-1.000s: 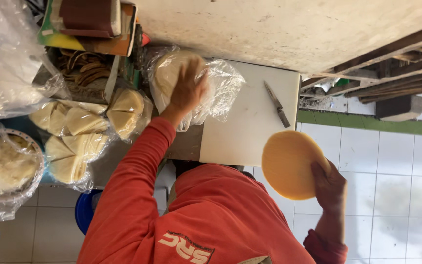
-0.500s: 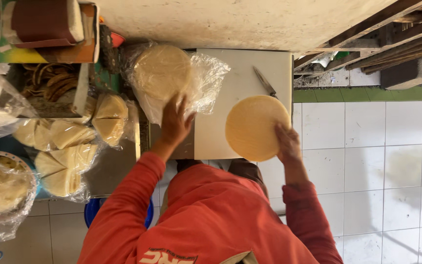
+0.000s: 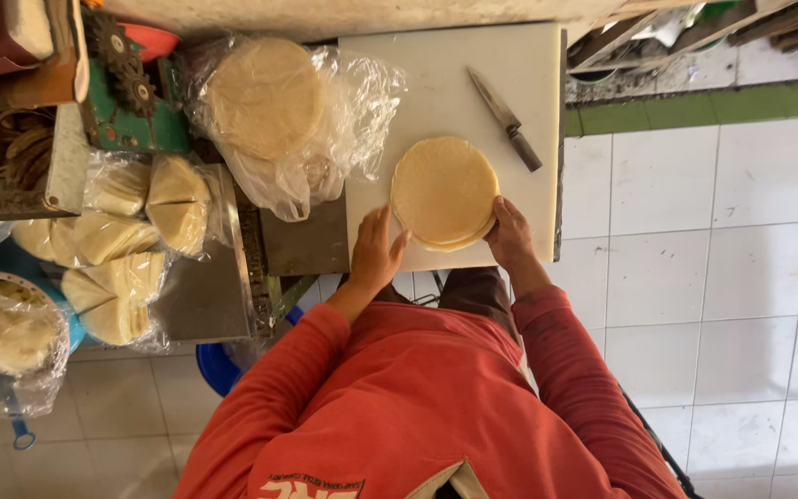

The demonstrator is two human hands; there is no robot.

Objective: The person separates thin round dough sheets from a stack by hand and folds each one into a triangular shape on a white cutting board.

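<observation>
A stack of round, pale yellow flat sheets (image 3: pixel 443 189) lies on the white cutting board (image 3: pixel 436 83). My right hand (image 3: pixel 511 231) grips the stack's lower right edge. At the stack's lower left edge my left hand (image 3: pixel 376 251) rests flat on the board, fingers spread, just touching the sheets. Both arms are in red long sleeves. A knife with a dark handle (image 3: pixel 507 120) lies on the board, up and to the right of the stack, apart from it.
A clear plastic bag of more round sheets (image 3: pixel 270 102) sits left of the board. Further left are bagged folded wedges (image 3: pixel 122 240), a green geared machine (image 3: pixel 126 92) and another bagged pile (image 3: pixel 2 337). A blue bucket (image 3: pixel 219 365) stands below, on the white tiled floor (image 3: pixel 722 277).
My right hand brought the stack from out over the floor onto the board. My left hand left the plastic bag and came down beside the stack.
</observation>
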